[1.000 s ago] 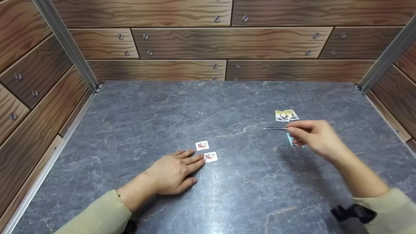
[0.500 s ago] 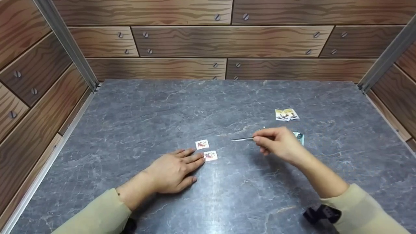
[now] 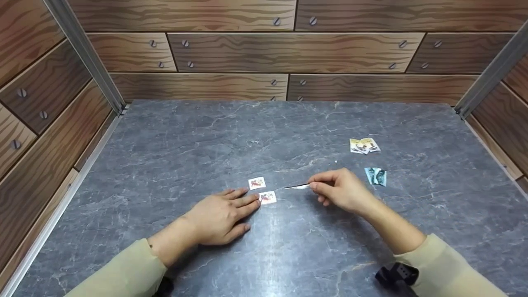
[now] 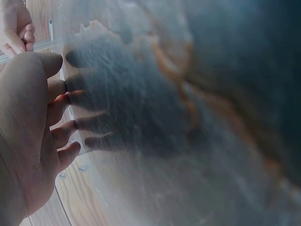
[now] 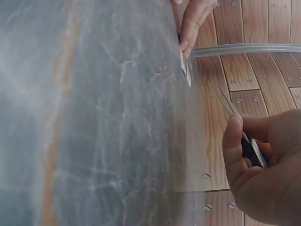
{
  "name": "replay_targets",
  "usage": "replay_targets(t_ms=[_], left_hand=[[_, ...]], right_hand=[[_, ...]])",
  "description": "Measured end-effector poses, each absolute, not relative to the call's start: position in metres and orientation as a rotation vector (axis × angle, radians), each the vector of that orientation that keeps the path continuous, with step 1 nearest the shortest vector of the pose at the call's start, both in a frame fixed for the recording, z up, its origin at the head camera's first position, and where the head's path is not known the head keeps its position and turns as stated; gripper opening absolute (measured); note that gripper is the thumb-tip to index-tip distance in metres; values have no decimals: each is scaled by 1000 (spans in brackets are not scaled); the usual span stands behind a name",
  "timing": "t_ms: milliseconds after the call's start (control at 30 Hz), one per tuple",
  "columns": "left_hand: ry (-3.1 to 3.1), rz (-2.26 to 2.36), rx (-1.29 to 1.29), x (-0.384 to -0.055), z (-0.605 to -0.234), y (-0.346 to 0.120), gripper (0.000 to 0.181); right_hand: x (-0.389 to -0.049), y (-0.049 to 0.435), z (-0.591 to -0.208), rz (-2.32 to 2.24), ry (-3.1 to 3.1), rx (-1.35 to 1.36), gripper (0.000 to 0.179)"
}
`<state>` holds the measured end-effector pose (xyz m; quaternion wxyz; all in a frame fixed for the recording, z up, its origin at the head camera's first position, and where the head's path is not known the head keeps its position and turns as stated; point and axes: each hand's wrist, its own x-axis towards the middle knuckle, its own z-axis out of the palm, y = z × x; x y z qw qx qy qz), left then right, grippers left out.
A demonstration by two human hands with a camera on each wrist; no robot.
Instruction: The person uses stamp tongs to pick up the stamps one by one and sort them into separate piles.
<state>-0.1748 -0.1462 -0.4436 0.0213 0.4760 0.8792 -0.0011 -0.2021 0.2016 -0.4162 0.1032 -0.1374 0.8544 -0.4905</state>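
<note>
My left hand point(image 3: 220, 218) rests palm down on the grey marbled table, fingers spread. Its fingertips touch the edge of a small white square sticker with a red print point(image 3: 267, 197). Just behind that one lies a similar red-printed square point(image 3: 256, 183). My right hand point(image 3: 342, 191) pinches a pair of slim pointed tweezers point(image 3: 296, 187) between thumb and fingers. Their tips point left, a little to the right of the red-printed squares and apart from them. In the right wrist view the tweezers point(image 5: 229, 103) show two narrow prongs slightly apart, with nothing visible between them.
Beyond my right hand lie teal printed squares point(image 3: 375, 176). Farther back are overlapping yellow-and-white squares point(image 3: 364, 145). A tiny white speck point(image 3: 335, 161) sits on the table between. Wood-patterned panels point(image 3: 231, 53) wall the table at the back and sides.
My right hand has moved left and nearer with the tweezers, away from the teal squares, which now show fully. The left hand and the red-printed squares have stayed in place.
</note>
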Motion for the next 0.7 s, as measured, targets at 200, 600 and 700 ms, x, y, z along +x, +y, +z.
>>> replay_targets(t_ms=[200,600,700], left_hand=[[2730,-13,1478,-175,-444,-146,63],[2730,-25,1483,-175,-444,-146,63],[2729,-26,1478,-175,-443,-146,63]], right_hand=[[-202,198,-420,-1420,2517,-364,20],[-207,191,-428,-1379,2518,-403,18],[-207,190,-430,-1376,2512,-419,18]])
